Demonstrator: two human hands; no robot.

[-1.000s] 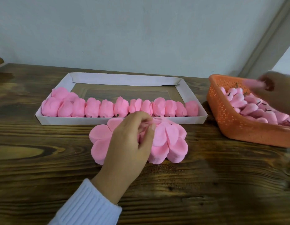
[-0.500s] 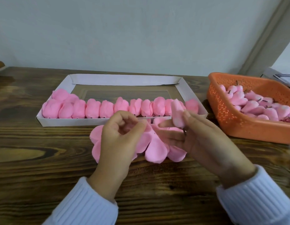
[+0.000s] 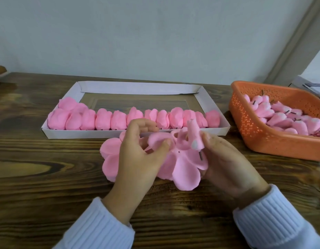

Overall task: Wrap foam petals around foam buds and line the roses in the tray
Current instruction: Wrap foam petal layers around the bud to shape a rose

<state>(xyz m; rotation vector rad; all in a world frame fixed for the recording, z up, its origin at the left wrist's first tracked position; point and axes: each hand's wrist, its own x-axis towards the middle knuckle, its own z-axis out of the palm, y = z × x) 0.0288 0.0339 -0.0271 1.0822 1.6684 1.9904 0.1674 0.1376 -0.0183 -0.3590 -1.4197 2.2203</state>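
Observation:
My left hand [image 3: 137,155] pinches a pink foam petal piece [image 3: 184,169] lifted off the stack of petal pieces [image 3: 109,150] lying on the table in front of the tray. My right hand [image 3: 225,159] holds a pink foam bud [image 3: 194,135] upright by its base, its dark stem pointing down, right against the lifted petal piece. Behind the hands stands the white cardboard tray [image 3: 137,88], with a row of several finished pink roses [image 3: 105,121] lined along its front wall.
An orange perforated basket [image 3: 245,126] full of several pink buds with dark stems stands at the right on the dark wooden table [image 3: 39,177]. A wall rises right behind the tray. A pale object shows at the far right edge.
My right hand came from the basket with a bud and brought it to the centre. My left hand lifted a petal piece off the stack toward the bud.

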